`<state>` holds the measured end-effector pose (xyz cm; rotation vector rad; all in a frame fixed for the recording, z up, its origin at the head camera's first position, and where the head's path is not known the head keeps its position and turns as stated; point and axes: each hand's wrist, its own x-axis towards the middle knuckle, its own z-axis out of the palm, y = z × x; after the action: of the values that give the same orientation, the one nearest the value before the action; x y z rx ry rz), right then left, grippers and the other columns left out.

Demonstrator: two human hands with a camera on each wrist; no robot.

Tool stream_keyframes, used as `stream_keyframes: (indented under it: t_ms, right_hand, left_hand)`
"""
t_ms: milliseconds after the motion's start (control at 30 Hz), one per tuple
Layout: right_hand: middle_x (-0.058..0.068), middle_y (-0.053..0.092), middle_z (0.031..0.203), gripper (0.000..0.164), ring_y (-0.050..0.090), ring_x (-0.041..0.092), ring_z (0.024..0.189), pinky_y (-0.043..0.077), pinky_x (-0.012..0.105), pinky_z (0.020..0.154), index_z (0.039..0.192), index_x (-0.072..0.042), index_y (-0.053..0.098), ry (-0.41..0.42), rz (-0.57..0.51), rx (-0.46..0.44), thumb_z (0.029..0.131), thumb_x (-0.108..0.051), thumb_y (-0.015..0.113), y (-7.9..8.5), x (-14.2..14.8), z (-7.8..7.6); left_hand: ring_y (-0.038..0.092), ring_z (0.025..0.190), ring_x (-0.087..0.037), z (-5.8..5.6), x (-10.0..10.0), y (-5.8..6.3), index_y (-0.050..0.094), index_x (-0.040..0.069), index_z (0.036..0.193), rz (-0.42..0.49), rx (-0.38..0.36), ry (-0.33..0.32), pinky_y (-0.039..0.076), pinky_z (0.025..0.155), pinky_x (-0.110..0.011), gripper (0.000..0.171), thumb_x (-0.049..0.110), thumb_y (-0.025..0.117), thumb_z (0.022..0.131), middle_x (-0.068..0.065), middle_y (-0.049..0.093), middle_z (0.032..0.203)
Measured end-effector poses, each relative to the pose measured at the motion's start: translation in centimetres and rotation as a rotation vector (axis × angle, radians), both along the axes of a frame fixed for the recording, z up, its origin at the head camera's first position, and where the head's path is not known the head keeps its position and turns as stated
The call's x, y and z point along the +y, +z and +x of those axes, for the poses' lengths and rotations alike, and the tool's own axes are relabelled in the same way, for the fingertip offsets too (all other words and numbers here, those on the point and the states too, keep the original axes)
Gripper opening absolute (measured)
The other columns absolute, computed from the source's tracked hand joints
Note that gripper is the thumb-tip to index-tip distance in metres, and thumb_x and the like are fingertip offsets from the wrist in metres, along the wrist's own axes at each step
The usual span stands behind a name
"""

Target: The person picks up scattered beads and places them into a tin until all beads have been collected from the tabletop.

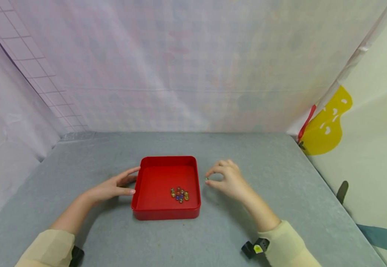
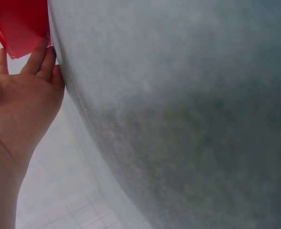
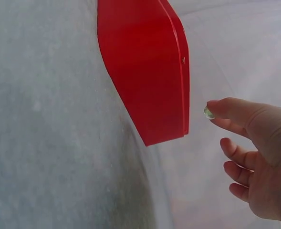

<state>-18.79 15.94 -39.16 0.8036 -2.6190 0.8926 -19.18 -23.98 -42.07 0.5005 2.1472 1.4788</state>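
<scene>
A square red tray rests on the grey table. Inside it, toward its front right, lies a cluster of several small glass marbles in gold, orange and blue. My left hand touches the tray's left side with extended fingers; the left wrist view shows its fingers against the red wall. Just off the tray's right wall, my right hand pinches a small, clear greenish marble between thumb and forefinger. Its other fingers are loosely bent and hold nothing.
Grey cloth covers the table around the tray. A pale patterned curtain hangs along the back edge, and a white sheet with yellow shapes stands on the right. Dark wrist devices sit at both cuffs.
</scene>
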Motion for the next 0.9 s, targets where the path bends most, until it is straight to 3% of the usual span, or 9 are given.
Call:
stream_keyframes:
  t_ms: [267, 733, 900]
  right_hand:
    - [-0.005, 0.060, 0.089, 0.014, 0.048, 0.020, 0.090, 0.033, 0.048, 0.088, 0.086, -0.019, 0.075, 0.003, -0.007, 0.017, 0.074, -0.019, 0.084, 0.0, -1.0, -0.2]
    - [0.003, 0.061, 0.091, 0.012, 0.047, 0.018, 0.091, 0.034, 0.046, 0.088, 0.087, -0.021, 0.074, 0.026, 0.008, -0.036, 0.078, -0.021, 0.082, -0.3, -3.1, -0.4]
    - [-0.001, 0.059, 0.090, 0.011, 0.046, 0.017, 0.091, 0.033, 0.045, 0.087, 0.087, -0.022, 0.074, 0.027, 0.038, -0.044, 0.079, -0.021, 0.081, -0.6, -3.8, -0.6]
  left_hand:
    - [0.020, 0.138, -0.043, 0.1, 0.1, 0.2, 0.018, 0.016, 0.154, -0.005, -0.006, 0.004, 0.035, 0.100, -0.058, 0.077, 0.017, 0.064, 0.092, -0.024, 0.023, 0.153]
    - [0.020, 0.138, -0.043, 0.0, -0.1, 0.1, 0.017, 0.016, 0.154, -0.007, 0.001, 0.000, 0.034, 0.100, -0.058, 0.077, 0.019, 0.064, 0.093, -0.024, 0.022, 0.153]
    - [0.020, 0.138, -0.043, 0.1, 0.0, 0.1, 0.017, 0.016, 0.154, -0.009, -0.002, 0.004, 0.033, 0.100, -0.059, 0.077, 0.019, 0.064, 0.093, -0.023, 0.022, 0.153]
